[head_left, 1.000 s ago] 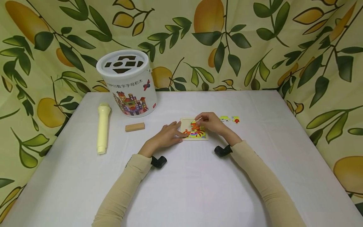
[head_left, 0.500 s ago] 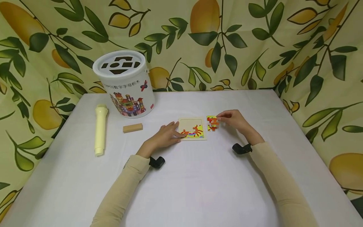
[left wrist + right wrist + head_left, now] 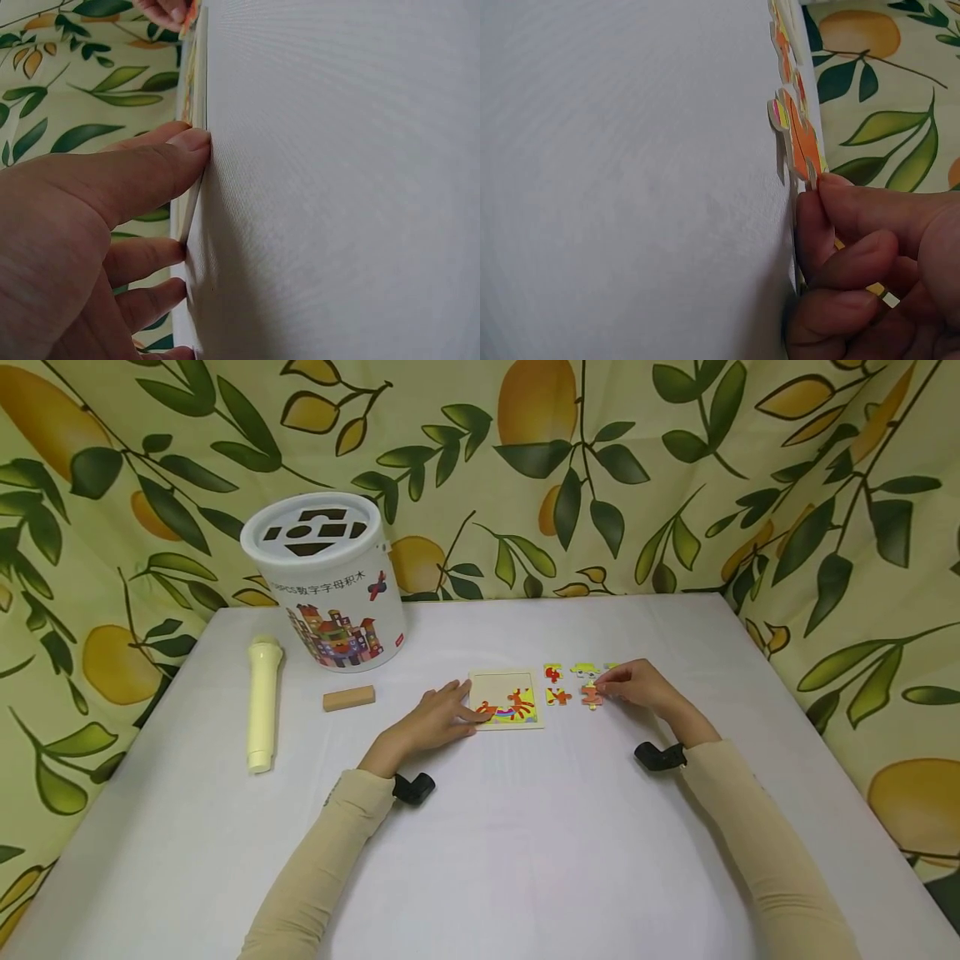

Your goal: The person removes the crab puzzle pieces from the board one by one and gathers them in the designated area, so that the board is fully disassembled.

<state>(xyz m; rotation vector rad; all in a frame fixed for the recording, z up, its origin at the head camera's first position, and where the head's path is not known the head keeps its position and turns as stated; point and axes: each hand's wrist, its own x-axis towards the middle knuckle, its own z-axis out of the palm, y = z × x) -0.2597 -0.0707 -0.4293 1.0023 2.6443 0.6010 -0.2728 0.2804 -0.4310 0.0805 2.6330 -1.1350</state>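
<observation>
A square wooden puzzle board (image 3: pixel 501 682) lies on the table, its lower part filled with orange and yellow picture pieces. My left hand (image 3: pixel 437 718) rests at its left side, index finger on the board and thumb at the near edge; the left wrist view shows the thumb (image 3: pixel 161 169) against that edge. To the right, my right hand (image 3: pixel 642 683) pinches an orange puzzle piece (image 3: pixel 592 696) between thumb and index finger. In the right wrist view this piece (image 3: pixel 802 139) is tilted up, close to the tabletop. Loose pieces lie beside it, including a red-and-yellow one (image 3: pixel 553 672) and another below (image 3: pixel 558 697).
A yellow-green piece (image 3: pixel 585 669) and one partly hidden by the right hand lie behind the pinched piece. Left of the board are a wooden block (image 3: pixel 348 697), a cream microphone-shaped stick (image 3: pixel 263 706) and a white printed bucket (image 3: pixel 330 585). A patterned cloth (image 3: pixel 450 443) hangs behind.
My right hand has carried the orange piece from over the board rightward to among the loose pieces. My left hand stays at the board. The head view has shifted slightly.
</observation>
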